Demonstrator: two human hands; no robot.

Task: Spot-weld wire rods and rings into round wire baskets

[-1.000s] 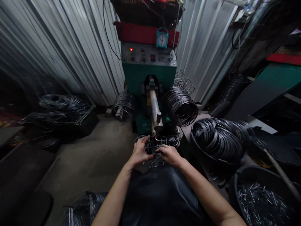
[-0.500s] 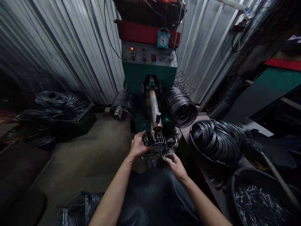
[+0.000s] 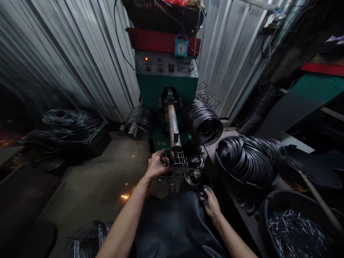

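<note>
My left hand (image 3: pixel 155 166) is closed on the left side of a round wire basket (image 3: pixel 177 166), its thumb over the rim. The basket sits at the front end of the steel arm (image 3: pixel 173 125) of a green spot-welding machine (image 3: pixel 150 87). My right hand (image 3: pixel 211 202) is apart from the basket, over the right edge of the dark apron (image 3: pixel 174 225). Its fingers are curled in, with dark coverings on the tips; what they hold, if anything, is hidden. Just right of the basket, wire rings (image 3: pixel 192 176) show.
Coils of wire rings (image 3: pixel 202 122) hang on the machine's right side, others (image 3: pixel 138 123) on its left. A tub of rings (image 3: pixel 247 161) and a bucket of short wire pieces (image 3: pixel 295 229) stand at right. Sparks (image 3: pixel 125 196) glow by the floor at left.
My right hand has drawn back from beside the basket, down and to the right. My left hand keeps its hold on the basket. Sparks have appeared at the left.
</note>
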